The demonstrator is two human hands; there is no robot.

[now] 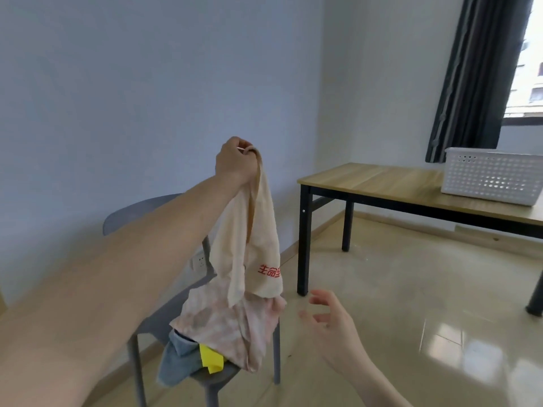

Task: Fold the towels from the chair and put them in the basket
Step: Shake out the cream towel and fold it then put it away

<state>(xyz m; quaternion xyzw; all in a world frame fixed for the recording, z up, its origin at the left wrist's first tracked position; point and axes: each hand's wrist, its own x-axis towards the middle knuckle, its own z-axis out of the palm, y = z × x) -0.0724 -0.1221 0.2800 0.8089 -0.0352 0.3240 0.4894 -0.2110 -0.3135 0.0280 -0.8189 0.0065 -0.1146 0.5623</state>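
Note:
My left hand (235, 161) grips the top corner of a cream towel (258, 239) with red printed characters and holds it up so it hangs over the grey chair (141, 212). On the chair seat lies a pile: a pale pink patterned towel (226, 321), a blue towel (176, 362) and a yellow cloth (211, 358). My right hand (329, 321) hovers with spread, relaxed fingers just right of the pile, holding nothing. A white perforated basket (493, 177) stands on the wooden table (382, 180) at the right.
The table has black metal legs and stands against the wall, right of the chair. Dark curtains (476, 74) hang by a window at the upper right. Glossy beige floor tiles (411, 289) lie between chair and table. A wall socket (199, 261) sits behind the chair.

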